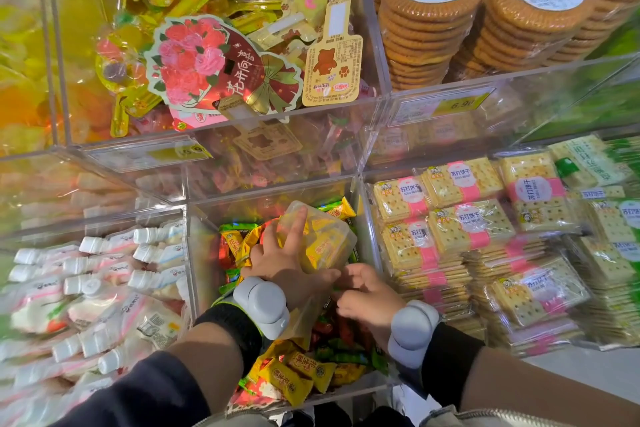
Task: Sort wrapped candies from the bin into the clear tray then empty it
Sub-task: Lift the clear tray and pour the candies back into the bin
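A clear acrylic bin (197, 253) in the lower middle holds several wrapped candies (294, 374) in yellow, green and red wrappers. My left hand (291, 263) grips a clear tray (322, 239), tilted above the bin, with yellow wrapped candies inside it. My right hand (370, 295) is just below and right of the tray, fingers curled among the candies at the tray's near edge; whether it holds one is hidden. Both wrists carry grey devices on black bands.
Soda cracker packs (485, 229) fill the bin to the right. White-capped drink pouches (104, 288) lie to the left. Above stand bins with lollipops (225, 62) and round biscuit stacks (433, 21), with price labels on their front walls.
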{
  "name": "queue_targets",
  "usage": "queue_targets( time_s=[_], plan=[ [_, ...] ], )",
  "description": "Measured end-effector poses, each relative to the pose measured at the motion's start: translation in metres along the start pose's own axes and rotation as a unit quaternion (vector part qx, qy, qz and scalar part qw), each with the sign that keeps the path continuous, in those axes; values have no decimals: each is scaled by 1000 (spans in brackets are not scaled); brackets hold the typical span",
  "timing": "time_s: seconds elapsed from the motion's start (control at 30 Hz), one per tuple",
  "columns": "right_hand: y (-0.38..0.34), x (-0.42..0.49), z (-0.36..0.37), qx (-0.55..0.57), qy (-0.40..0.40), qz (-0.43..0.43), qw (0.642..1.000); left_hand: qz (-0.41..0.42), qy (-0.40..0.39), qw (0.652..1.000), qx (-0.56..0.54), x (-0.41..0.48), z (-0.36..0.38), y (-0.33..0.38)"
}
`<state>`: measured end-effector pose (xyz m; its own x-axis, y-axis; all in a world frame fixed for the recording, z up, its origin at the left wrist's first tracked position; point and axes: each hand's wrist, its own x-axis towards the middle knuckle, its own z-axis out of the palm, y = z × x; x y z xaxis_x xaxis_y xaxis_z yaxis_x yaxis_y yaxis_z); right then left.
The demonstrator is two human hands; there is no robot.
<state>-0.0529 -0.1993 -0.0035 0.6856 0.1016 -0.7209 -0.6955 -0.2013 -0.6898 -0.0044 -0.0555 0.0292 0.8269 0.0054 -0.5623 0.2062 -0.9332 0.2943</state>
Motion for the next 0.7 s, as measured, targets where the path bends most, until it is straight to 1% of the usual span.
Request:
queue_targets(
  time_s=[0.07,0.2,0.4,0.47,0.6,0.7],
  plan=[
    [-1,2,2,40,0,11,999,-6,0,1000,2,0,0,2],
    [-1,7,3,48,3,25,999,-17,13,1000,16,0,2,5],
    [1,10,6,164,1,48,985,-15,46,997,55,4,9,3],
    [-2,13,7,174,0,57,983,-14,61,997,55,7,13,1],
    [-3,17,8,166,11,48,985,-13,116,991,62,9,20,-2],
    [1,21,9,196,15,51,979,-8,133,990,55,11,24,-3]
  ],
)
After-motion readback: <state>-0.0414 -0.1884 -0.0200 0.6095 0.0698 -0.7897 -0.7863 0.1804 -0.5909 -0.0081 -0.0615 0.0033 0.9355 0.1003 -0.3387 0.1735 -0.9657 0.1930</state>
